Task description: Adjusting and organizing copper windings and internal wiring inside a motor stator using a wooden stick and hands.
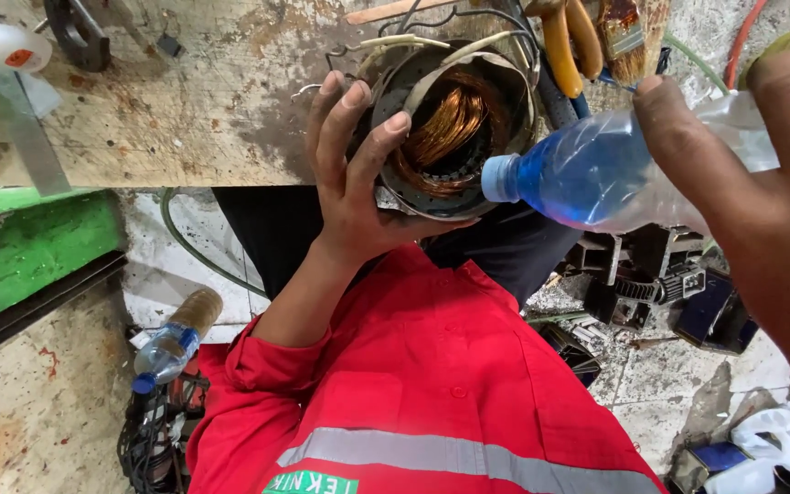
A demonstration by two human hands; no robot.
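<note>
Copper windings glint inside a round grey metal motor stator (450, 128), gripped by the left hand (354, 174) while the right hand (761, 174) tilts a clear plastic bottle of blue liquid (596, 174) at it.

Nearest the camera is the red work jacket with a grey reflective stripe (432, 393); its sleeve runs up to the left hand, whose fingers curl over the stator's rim and whose palm cups it from below at the edge of the worn wooden bench (185, 110). The right hand, partly cut off by the frame, clasps the bottle's body, its cap touching the stator's right rim. Two bottles show: this one and a second small bottle with a brown top (176, 338) low on the left. Beyond the stator lie one paintbrush (624, 32) and yellow-handled pliers (569, 37), cropped at the top edge. Dark parts on the floor at right are hard to make out.
</note>
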